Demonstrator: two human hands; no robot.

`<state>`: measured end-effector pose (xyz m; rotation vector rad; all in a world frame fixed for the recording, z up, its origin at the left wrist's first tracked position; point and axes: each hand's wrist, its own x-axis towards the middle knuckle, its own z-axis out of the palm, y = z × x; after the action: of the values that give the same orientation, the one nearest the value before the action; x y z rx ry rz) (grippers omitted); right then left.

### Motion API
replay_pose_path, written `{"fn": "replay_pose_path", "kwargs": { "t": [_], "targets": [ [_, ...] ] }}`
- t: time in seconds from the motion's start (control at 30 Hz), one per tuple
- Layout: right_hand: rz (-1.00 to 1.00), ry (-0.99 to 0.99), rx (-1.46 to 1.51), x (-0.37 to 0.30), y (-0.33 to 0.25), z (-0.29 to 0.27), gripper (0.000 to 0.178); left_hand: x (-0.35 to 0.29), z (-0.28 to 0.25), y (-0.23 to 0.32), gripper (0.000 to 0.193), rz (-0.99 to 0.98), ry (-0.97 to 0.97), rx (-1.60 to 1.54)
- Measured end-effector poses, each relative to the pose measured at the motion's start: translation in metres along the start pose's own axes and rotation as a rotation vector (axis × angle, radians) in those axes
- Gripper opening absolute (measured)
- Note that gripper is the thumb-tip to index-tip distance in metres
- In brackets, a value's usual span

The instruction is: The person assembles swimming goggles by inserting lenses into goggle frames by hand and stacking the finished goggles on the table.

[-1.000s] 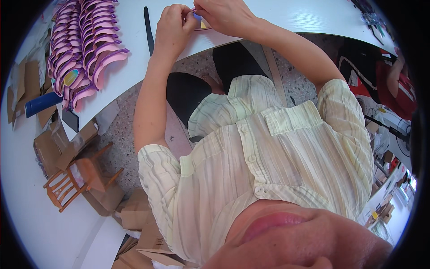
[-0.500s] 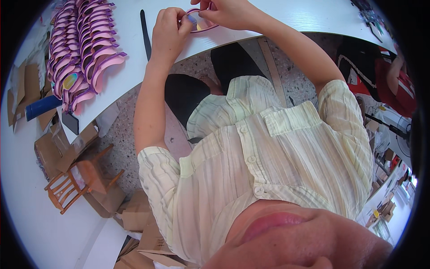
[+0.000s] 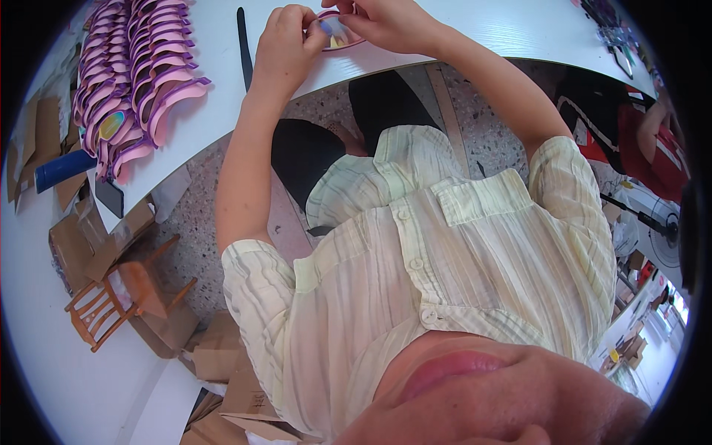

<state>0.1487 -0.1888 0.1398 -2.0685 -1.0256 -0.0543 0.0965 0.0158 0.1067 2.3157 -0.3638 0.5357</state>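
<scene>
More of the pink-rimmed piece (image 3: 342, 35) shows near the edge of the table (image 3: 475, 30) than a second ago. The left hand (image 3: 288, 41) is bunched at its left side, the right hand (image 3: 389, 24) curls at its far rim; whether either pinches cannot be told.

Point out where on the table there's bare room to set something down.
Widest bare patch: the table between the right hand and the right-edge clutter. A narrower one lies between the pink pieces and black strip. Crowded: the left end, with pink pieces and phone, and where the left hand and right meet at the pink-rimmed piece.
</scene>
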Motion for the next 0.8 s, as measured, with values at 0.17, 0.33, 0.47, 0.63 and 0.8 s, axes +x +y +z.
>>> {"fn": "replay_pose_path", "kwargs": {
  "t": [0.17, 0.33, 0.47, 0.63, 0.8],
  "targets": [
    [-0.062, 0.026, -0.074, -0.002, 0.007, 0.001, 0.027, -0.003, -0.010, 0.018, 0.030, -0.086, -0.051, -0.180],
    [-0.035, 0.009, -0.029, -0.001, 0.007, -0.004, 0.029, -0.009, -0.012, 0.030, 0.046, 0.071, -0.037, 0.021],
    [-0.029, -0.017, 0.053, -0.003, 0.004, -0.005, 0.032, -0.019, -0.003, 0.016, 0.040, 0.250, 0.143, 0.258],
    [-0.109, 0.021, 0.042, -0.006, 0.015, -0.003, 0.031, -0.016, -0.003, 0.021, 0.053, 0.189, 0.096, 0.170],
    [-0.448, 0.137, -0.229, -0.015, 0.010, -0.021, 0.025, -0.013, -0.008, 0.006, 0.055, -0.039, -0.009, 0.056]
  ]
}}
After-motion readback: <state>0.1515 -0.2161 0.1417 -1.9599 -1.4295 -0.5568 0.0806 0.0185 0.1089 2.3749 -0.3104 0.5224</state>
